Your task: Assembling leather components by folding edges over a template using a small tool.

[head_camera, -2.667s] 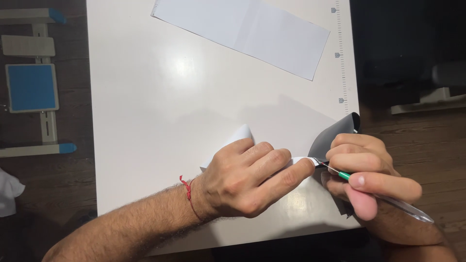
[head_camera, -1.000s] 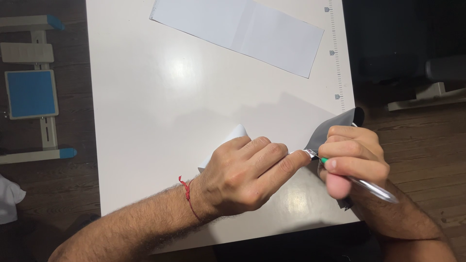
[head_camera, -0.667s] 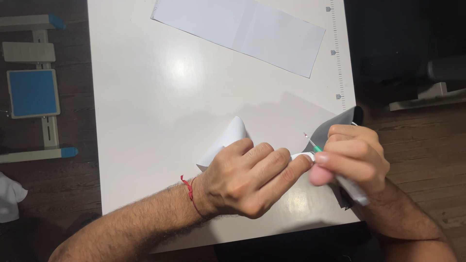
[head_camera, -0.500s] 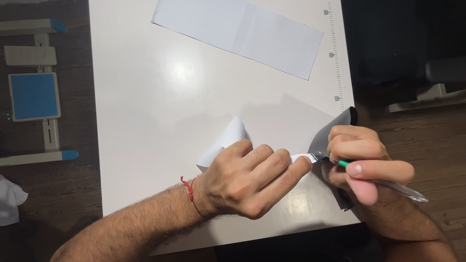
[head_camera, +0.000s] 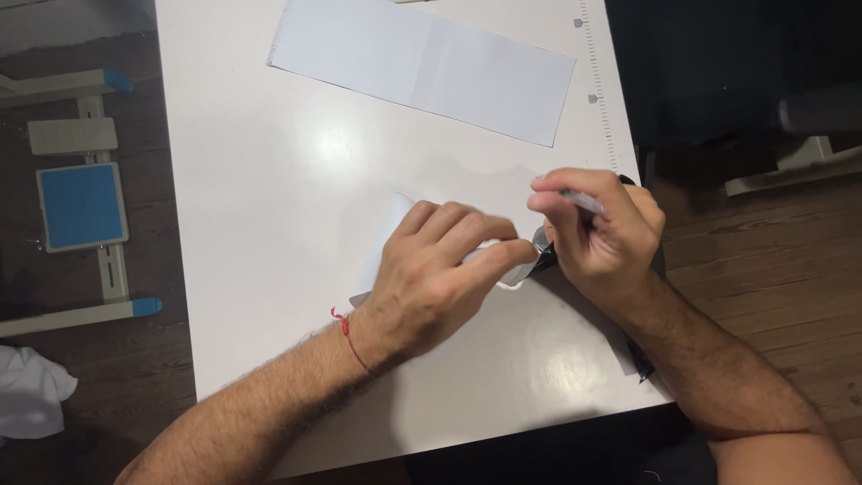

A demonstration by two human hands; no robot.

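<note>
The white table (head_camera: 269, 269) is showing a glossy, smooth top (lamp glare on it), matt paper sheet (head_camera: 422, 67) is lying flat, wood floor (head_camera: 763, 260) is looking grained.
</note>
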